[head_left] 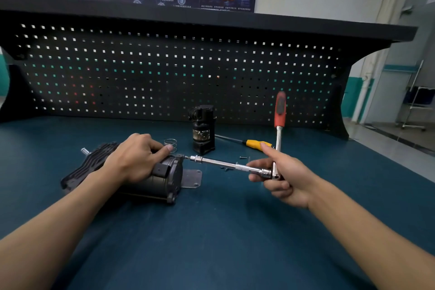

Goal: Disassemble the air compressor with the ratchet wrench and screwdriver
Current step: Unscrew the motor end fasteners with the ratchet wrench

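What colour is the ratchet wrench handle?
Red with a dark grey inset; the ratchet wrench handle stands upright above the right hand, clear in the head view.

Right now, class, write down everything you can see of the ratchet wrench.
The ratchet wrench has a red grip with a dark inlay, pointing upward, and a shiny metal shank running down to its head. From the head a chrome extension bar runs left, and the socket at its tip meets the end of the black air compressor. The right hand holds the wrench at the head, thumb raised. Nothing touches the grip.
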